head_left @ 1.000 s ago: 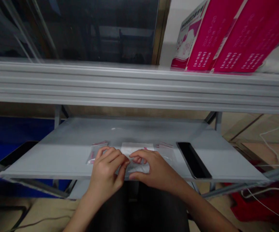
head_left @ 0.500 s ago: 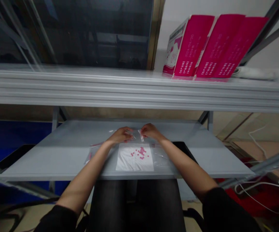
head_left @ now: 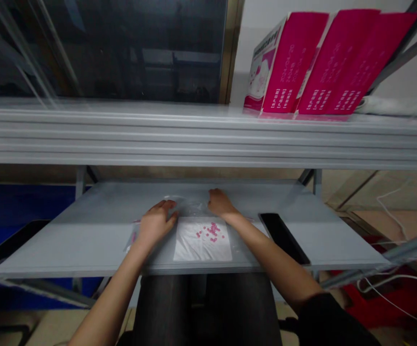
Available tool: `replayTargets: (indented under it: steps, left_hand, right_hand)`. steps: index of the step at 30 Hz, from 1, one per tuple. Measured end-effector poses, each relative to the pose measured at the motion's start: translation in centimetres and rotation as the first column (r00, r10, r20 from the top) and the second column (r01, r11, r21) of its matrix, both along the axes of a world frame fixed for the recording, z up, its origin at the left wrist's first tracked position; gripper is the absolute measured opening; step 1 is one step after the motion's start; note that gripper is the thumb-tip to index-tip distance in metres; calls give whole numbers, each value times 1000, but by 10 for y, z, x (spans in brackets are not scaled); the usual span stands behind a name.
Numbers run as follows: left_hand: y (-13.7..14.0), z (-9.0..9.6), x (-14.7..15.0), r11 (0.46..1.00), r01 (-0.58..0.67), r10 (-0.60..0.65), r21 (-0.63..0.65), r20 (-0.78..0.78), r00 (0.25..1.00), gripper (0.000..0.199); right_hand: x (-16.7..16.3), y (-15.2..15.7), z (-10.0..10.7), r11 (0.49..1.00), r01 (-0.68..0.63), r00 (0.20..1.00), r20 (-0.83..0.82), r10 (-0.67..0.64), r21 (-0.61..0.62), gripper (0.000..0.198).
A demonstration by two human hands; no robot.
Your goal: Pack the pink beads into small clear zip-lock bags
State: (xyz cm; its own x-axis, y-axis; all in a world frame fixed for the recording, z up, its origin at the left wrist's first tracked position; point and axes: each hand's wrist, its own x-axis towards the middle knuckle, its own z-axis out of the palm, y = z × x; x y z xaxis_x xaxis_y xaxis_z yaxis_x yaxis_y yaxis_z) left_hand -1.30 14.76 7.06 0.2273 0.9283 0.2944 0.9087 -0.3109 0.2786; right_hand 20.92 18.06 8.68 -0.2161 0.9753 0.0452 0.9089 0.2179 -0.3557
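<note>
My left hand (head_left: pixel 157 220) hovers low over the left part of the grey shelf, thumb and fingers apart, with nothing in its grasp. Under and beside it lies a clear zip bag (head_left: pixel 133 235) with something pink inside. My right hand (head_left: pixel 221 203) is closed, fingers curled down behind the white sheet; what they pinch is hidden. Thin clear plastic (head_left: pixel 195 208) lies between my two hands, close to the right fingertips. In front of them, small round pink tablets (head_left: pixel 213 229) are scattered on the white sheet (head_left: pixel 190 245), mostly toward its right side.
A black phone-like slab (head_left: pixel 284 239) lies right of my right forearm. Above the work surface (head_left: pixel 85 230) runs a thick grey shelf edge (head_left: pixel 157 139), with pink boxes (head_left: pixel 298 62) standing on its right. Another dark flat object (head_left: pixel 17 238) shows at the far left.
My left hand has let go of the clear plastic and moved left and nearer to me, its fingers opening. My right hand stays near its place, and the small strip in it no longer shows.
</note>
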Motion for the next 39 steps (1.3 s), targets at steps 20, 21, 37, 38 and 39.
replayTargets:
  steps: [20, 21, 37, 38, 39]
  left_hand:
    - [-101, -45, -52, 908, -34, -63, 419, 216, 974, 17]
    - [-106, -42, -47, 892, 58, -168, 449, 208, 964, 18]
    - [-152, -22, -3, 925, 272, -366, 264, 436, 822, 29]
    - [-156, -21, 4, 947, 235, -314, 218, 493, 811, 23]
    - [-159, -20, 12, 962, 218, -272, 162, 548, 791, 14]
  right_hand:
    - [-103, -126, -52, 997, -18, 457, -887, 72, 72, 40]
    - [-92, -127, -52, 1000, -11, 377, -926, -18, -24, 40]
    - [-13, -188, -63, 836, -323, 152, -897, -416, -442, 35]
    - [-15, -191, -61, 833, -323, 155, -893, -423, -450, 36]
    - [-18, -193, -60, 827, -325, 172, -888, -426, -459, 37]
